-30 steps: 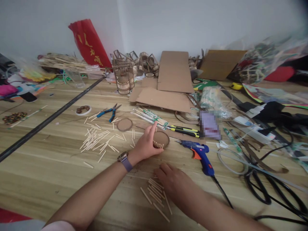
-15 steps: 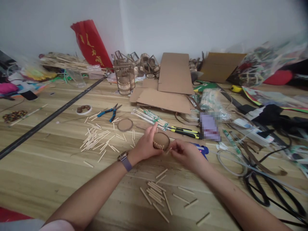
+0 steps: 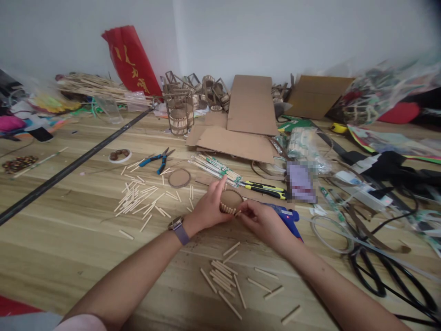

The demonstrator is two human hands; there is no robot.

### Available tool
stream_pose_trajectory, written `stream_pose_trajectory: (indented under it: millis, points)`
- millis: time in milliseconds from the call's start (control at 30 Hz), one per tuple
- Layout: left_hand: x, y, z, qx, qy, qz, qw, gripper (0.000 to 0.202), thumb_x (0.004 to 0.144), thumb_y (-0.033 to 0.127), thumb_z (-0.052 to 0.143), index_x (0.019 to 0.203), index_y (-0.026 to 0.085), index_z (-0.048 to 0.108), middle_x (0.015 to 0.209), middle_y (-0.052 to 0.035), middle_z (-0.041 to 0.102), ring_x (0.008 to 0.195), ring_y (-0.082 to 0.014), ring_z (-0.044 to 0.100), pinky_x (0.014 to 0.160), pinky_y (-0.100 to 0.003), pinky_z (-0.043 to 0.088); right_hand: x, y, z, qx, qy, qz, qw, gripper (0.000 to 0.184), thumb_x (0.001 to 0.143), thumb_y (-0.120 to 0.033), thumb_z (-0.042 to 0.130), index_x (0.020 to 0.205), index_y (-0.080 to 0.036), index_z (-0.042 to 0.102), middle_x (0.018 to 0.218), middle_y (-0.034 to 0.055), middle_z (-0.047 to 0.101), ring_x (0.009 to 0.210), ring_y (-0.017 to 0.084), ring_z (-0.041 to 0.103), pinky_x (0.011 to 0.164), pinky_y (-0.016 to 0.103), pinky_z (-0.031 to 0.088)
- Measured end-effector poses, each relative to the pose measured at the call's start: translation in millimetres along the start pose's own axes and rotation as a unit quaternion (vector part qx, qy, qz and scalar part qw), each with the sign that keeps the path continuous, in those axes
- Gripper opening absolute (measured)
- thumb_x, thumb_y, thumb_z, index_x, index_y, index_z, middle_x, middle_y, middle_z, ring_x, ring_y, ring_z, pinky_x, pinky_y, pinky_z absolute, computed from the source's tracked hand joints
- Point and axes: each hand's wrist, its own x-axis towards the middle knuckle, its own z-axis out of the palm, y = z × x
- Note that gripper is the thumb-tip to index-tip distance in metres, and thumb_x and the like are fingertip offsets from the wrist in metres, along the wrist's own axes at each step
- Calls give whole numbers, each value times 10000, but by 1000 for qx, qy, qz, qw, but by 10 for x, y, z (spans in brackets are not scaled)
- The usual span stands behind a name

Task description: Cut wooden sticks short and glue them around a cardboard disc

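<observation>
My left hand point(image 3: 207, 207) grips a round cardboard disc point(image 3: 231, 199) whose near edge carries a row of short wooden sticks. My right hand point(image 3: 263, 221) is pinched against the disc's near right edge, holding a short stick there. Several loose cut sticks point(image 3: 223, 272) lie on the wooden floor just below my hands. A blue glue gun point(image 3: 288, 217) lies right behind my right hand, partly hidden by it.
A second cardboard disc point(image 3: 179, 178) and a scatter of cut sticks point(image 3: 141, 198) lie to the left, with blue pliers point(image 3: 156, 160) beyond. Yellow-handled cutters point(image 3: 265, 188), cardboard sheets point(image 3: 237, 140), finished stick baskets point(image 3: 179, 117) and black cables point(image 3: 386, 271) surround the spot.
My right hand rose from the stick pile near me to the disc's edge with a stick. Some sticks got scattered to the right. The left hand kept holding the disc.
</observation>
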Motion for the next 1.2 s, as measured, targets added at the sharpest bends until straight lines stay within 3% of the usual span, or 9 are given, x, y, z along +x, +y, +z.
stream_pose_trajectory:
  millis: [700, 1200]
  points:
    - [0, -6, 5, 0, 5, 1, 1000, 1131, 635, 313, 803, 1491, 180, 76, 1388, -191, 364, 1285, -340, 409, 1053, -479, 384, -6, 77, 32, -87, 24, -73, 993, 127, 887, -176, 465, 881, -199, 590, 840, 66, 686, 776, 204, 641, 691, 294, 471]
    - [1, -7, 7, 4, -1, -6, 1000, 1162, 603, 249, 810, 1493, 219, 64, 1362, -168, 370, 1245, -337, 451, 1023, -467, 409, -11, 74, 73, -108, 46, -84, 989, 123, 883, -154, 453, 879, -204, 566, 827, 60, 675, 768, 197, 639, 688, 292, 484]
